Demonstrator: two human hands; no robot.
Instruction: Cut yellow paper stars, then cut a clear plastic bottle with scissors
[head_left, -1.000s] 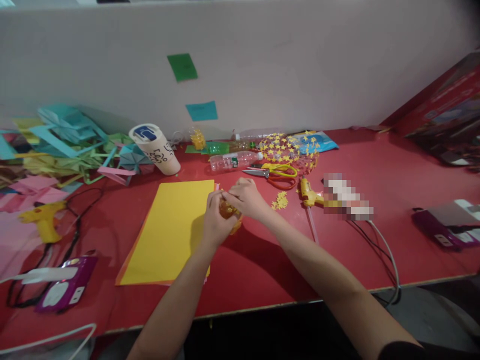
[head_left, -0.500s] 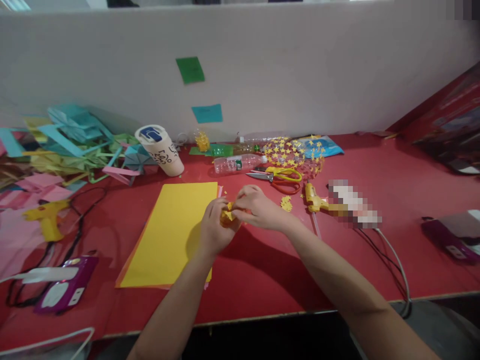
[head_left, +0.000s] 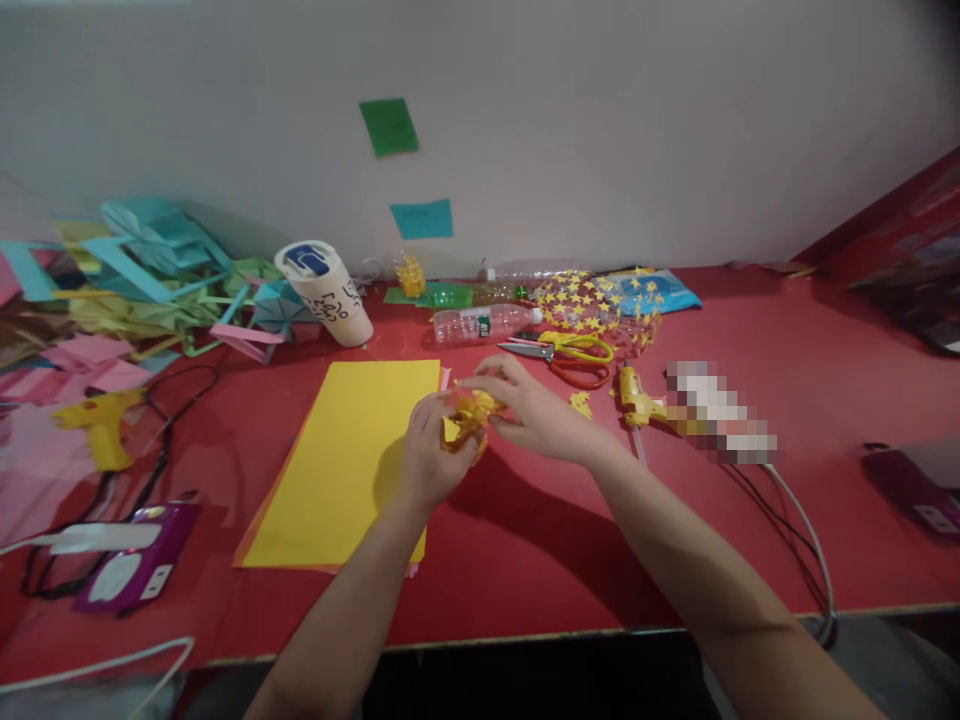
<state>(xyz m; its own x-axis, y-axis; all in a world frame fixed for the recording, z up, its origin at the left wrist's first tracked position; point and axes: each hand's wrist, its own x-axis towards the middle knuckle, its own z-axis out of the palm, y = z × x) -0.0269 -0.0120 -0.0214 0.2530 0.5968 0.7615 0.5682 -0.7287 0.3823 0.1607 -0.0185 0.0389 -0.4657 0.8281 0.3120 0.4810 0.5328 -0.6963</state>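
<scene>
A small yellow, partly see-through object [head_left: 474, 408] is held between my two hands above the red table [head_left: 540, 560]. My left hand [head_left: 435, 450] is closed round its left and lower side. My right hand [head_left: 529, 405] has its fingers bent over the upper right side and touches it. The fingers hide much of its shape. Just left of the hands lies a stack of yellow paper sheets [head_left: 345, 460], with orange and pink edges showing. To the right of my right hand is a little pile of yellow stars [head_left: 580, 403].
Scissors [head_left: 562, 352], a clear bottle [head_left: 484, 323] and star-covered clear plastic [head_left: 574, 300] lie behind the hands. Yellow glue guns stand right [head_left: 637, 400] and left [head_left: 101, 425], with cables. A white cup [head_left: 330, 295] and folded paper [head_left: 157, 250] are at the back left.
The yellow object has been turned and shows more between my hands. My right hand's fingers have spread around its top. The whole view has shifted slightly.
</scene>
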